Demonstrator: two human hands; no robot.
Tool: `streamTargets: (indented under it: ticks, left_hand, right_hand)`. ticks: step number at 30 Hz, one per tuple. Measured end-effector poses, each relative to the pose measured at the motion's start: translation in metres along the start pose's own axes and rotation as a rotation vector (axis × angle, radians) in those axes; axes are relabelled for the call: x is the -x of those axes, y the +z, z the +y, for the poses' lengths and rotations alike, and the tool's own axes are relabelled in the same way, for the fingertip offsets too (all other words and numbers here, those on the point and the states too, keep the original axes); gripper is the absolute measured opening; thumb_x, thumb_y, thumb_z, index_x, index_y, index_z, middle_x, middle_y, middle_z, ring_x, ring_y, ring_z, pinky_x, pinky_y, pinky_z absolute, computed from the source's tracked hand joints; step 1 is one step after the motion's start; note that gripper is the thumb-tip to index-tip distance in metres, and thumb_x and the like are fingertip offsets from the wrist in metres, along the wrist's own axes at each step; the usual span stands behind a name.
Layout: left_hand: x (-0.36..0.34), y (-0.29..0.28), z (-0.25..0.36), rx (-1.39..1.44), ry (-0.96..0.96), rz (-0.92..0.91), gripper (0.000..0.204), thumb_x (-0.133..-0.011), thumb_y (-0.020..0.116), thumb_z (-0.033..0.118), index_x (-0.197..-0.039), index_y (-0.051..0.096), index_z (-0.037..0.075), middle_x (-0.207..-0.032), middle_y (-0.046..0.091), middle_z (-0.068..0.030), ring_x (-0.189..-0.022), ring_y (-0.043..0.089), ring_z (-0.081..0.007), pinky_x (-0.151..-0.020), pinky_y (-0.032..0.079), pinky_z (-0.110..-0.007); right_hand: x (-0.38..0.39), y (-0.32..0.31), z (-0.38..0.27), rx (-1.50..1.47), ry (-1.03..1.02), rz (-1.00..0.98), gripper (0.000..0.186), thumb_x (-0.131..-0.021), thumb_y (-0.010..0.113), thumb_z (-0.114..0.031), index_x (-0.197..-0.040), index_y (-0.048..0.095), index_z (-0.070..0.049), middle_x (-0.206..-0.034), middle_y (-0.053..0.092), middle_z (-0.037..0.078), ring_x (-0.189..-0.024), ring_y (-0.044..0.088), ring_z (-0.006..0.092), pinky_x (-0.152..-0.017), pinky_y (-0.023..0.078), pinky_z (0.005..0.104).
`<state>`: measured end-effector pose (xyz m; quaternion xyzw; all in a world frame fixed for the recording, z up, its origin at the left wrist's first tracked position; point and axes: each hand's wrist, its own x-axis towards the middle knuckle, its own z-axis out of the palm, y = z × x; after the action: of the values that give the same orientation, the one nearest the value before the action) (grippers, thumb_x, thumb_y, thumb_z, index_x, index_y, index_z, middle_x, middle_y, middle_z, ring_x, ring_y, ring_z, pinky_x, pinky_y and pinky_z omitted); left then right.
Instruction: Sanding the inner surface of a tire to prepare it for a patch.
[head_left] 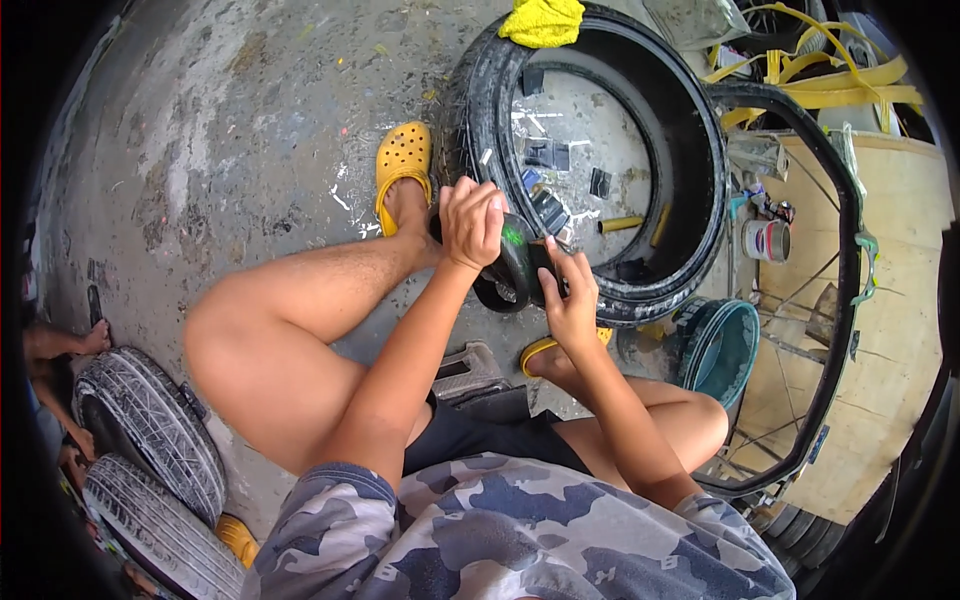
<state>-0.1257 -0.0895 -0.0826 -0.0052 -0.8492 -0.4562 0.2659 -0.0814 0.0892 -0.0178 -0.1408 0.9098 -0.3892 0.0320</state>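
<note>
In front of the big tire's near side, a black rubber inner tube (515, 262) hangs in a bent loop between my hands, with a bright green mark on its upper side. My left hand (472, 220) is closed round the tube at its left part, knuckles up. On the other side my right hand (570, 298) pinches the tube with thumb and fingers. A small brownish edge shows by the right fingertips; I cannot make out what it is. The large black tire (700, 190) lies on its side just beyond both hands.
A yellow cloth (542, 22) drapes over the tire's far rim. Inside its ring lie black scraps (547, 153) and a yellow tube (621, 224). A teal bucket (722, 350), a tin (766, 240) and a black hoop frame (848, 215) stand right. Worn tires (150, 425) and another person's hand are left.
</note>
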Motion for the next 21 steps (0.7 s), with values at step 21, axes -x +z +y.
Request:
streamTargets:
  ticks: [21]
  left_hand:
    - [-0.004,0.000,0.003,-0.008,0.021,0.026,0.026,-0.090,0.045,0.021,-0.069,0.057,0.012,-0.075,0.057,-0.0006,-0.076,0.051,-0.0234,-0.074,0.034,-0.038]
  right_hand:
    - [-0.034,0.009,-0.009,0.321,-0.165,0.094,0.041,-0.089,0.060,-0.007,-0.130,0.058,-0.005,-0.088,0.056,0.016,-0.082,0.054,0.0341,-0.073,0.040,0.0416]
